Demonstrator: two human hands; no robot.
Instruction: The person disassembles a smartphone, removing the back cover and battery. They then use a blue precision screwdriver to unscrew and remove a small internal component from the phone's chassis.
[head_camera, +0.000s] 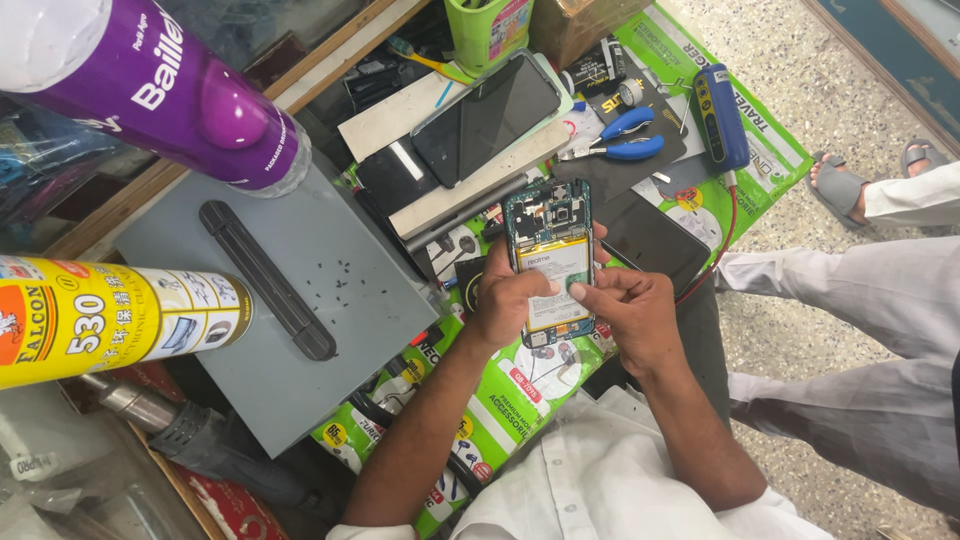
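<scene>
You have the opened teal-framed smartphone with its back cover off (551, 262) gripped between both hands, just right of the grey metal plate with the black bar across it (290, 300). Your left hand (508, 305) wraps the phone's left edge, fingers curled shut around it, thumb lying on the pale battery. Your right hand (628, 312) closes on the lower right edge, with a fingertip pressed onto the battery label.

Judging from this grip, the risks are these: pushing hard on the battery could bend or dent it, and a fingertip straying up onto the bare circuit board could catch a small connector. The phone hangs in the air above the clutter, so a loosened grip would drop it onto the tools below. The tiny black screws (335, 280) lie loose on the grey plate, and a brush of your left forearm could scatter them.

Right of the plate, the bench is covered with green printed packaging sheets (520, 400). Above the plate's right corner lie a dark phone on a pale board (486, 117) and blue-handled pliers (618, 137). Left of the plate stand a purple can (160, 85) and a yellow spray can (110, 315). Beyond the bench, far right of the plate, is speckled stone floor (800, 330), where another person's sandalled foot (836, 187) rests
</scene>
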